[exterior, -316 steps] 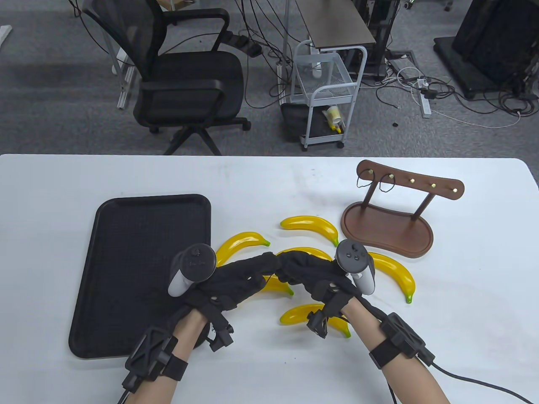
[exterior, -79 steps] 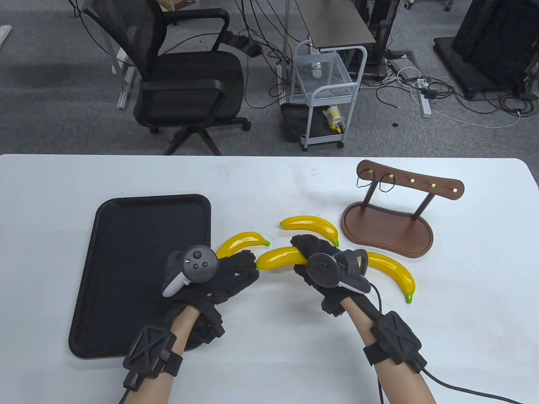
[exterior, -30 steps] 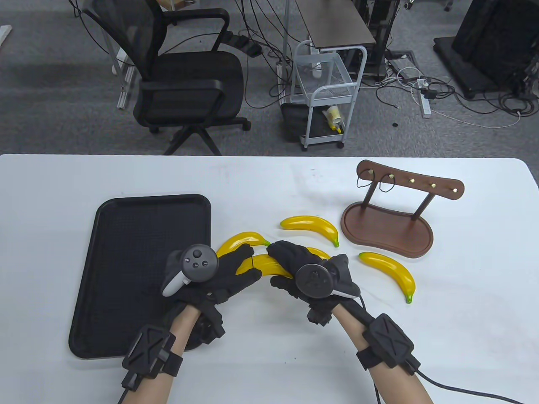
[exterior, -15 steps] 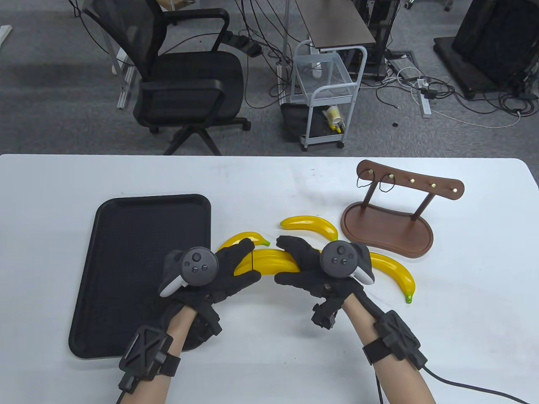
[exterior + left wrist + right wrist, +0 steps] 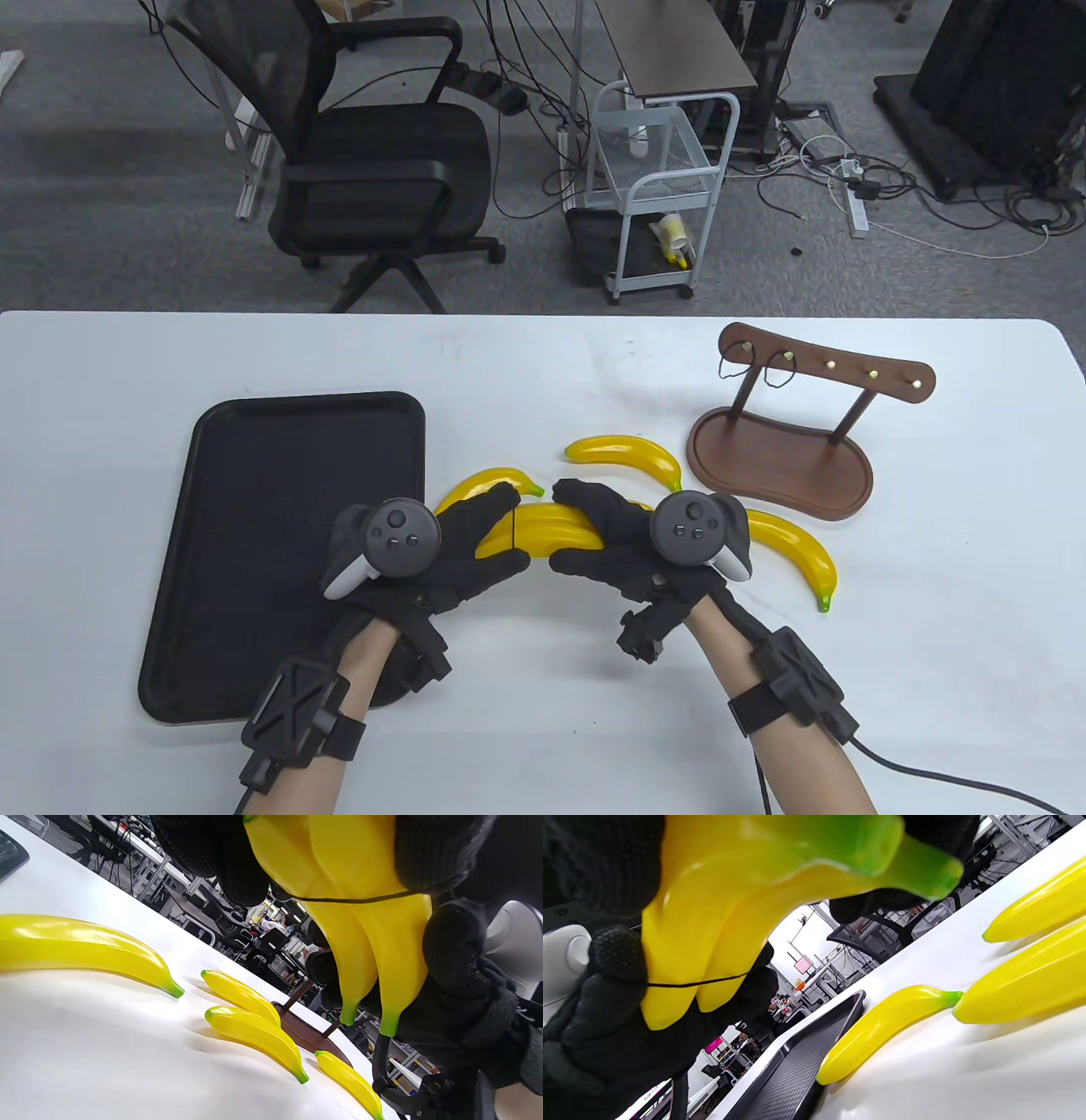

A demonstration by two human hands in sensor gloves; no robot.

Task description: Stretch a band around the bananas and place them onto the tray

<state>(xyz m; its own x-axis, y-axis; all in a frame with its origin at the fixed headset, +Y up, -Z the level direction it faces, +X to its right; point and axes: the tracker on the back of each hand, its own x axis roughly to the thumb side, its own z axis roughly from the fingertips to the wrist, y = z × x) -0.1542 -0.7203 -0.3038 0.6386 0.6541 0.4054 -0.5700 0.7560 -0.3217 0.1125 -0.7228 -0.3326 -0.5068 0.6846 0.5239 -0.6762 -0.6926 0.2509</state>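
Two yellow bananas (image 5: 543,528) are held side by side just above the table, right of the black tray (image 5: 254,441). A thin black band (image 5: 514,533) runs across them near their left end. My left hand (image 5: 515,526) grips that end, its fingers (image 5: 237,878) stretching the band (image 5: 352,899) over the pair. My right hand (image 5: 560,526) wraps the pair's middle and right part. In the right wrist view the band (image 5: 695,984) crosses the held bananas (image 5: 712,921) beside my left fingers (image 5: 615,955).
Several loose bananas lie on the white table: one by the tray (image 5: 496,484), one further back (image 5: 628,452), one at the right (image 5: 793,552). A brown wooden stand (image 5: 780,475) at the back right has spare bands (image 5: 768,373) on its hooks.
Over the last second my right hand turned so its tracker faces up and moved slightly right along the pair. The left hand stayed put, with the band a little further onto the bananas.
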